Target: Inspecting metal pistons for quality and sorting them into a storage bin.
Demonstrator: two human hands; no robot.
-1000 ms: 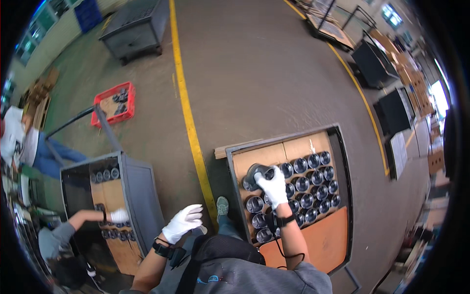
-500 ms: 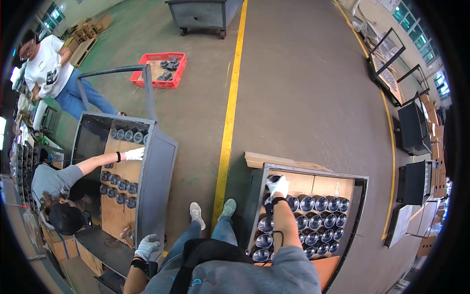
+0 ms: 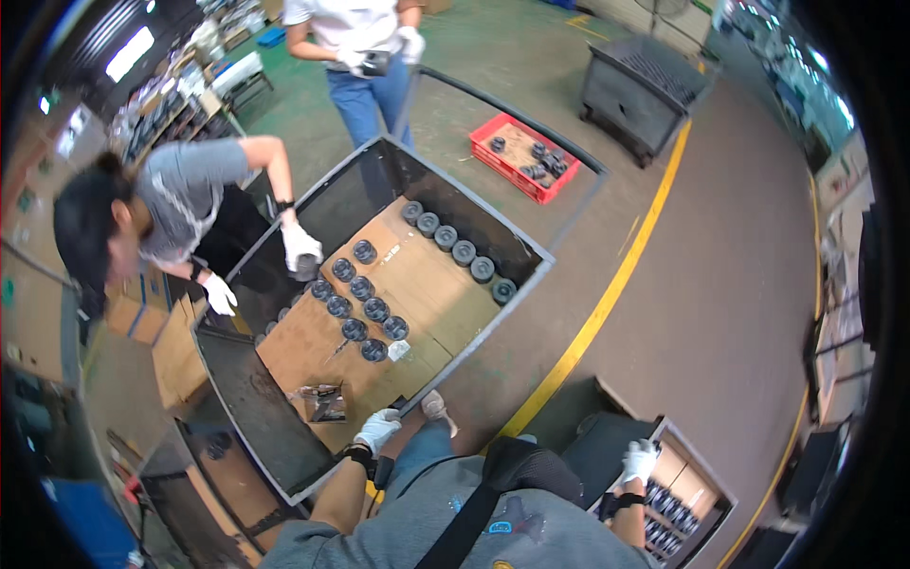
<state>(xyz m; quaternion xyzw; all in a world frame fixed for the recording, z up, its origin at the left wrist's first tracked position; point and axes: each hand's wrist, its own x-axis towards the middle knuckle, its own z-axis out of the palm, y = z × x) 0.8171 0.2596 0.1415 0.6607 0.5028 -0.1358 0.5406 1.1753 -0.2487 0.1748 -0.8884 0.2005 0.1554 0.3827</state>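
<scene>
My left hand (image 3: 379, 431), in a white glove, closes on the near rim of a grey metal cart (image 3: 488, 353) beside a small black piece. Dark cylindrical metal parts (image 3: 375, 309), piston-like, stand on the cardboard in this cart in short rows. A line of similar parts (image 3: 464, 252) runs along its far wall. My right hand (image 3: 641, 460), also gloved, is closed at the left edge of a second cart (image 3: 697, 453) holding rows of shiny cylinders (image 3: 671, 512). What its fingers hold, if anything, is unclear. Both wrists carry black straps.
Across the left cart a co-worker's gloved hand (image 3: 301, 244) holds a dark cylinder (image 3: 305, 267). Another person (image 3: 355, 47) stands behind it. Beyond are a red crate (image 3: 545, 190) with dark parts and a grey wheeled bin (image 3: 633, 100). A yellow floor line (image 3: 621, 289) passes between the carts.
My view has swung left, so the left cart fills the middle. My left hand now meets its rim. My right hand has come from inside the right cart to its edge.
</scene>
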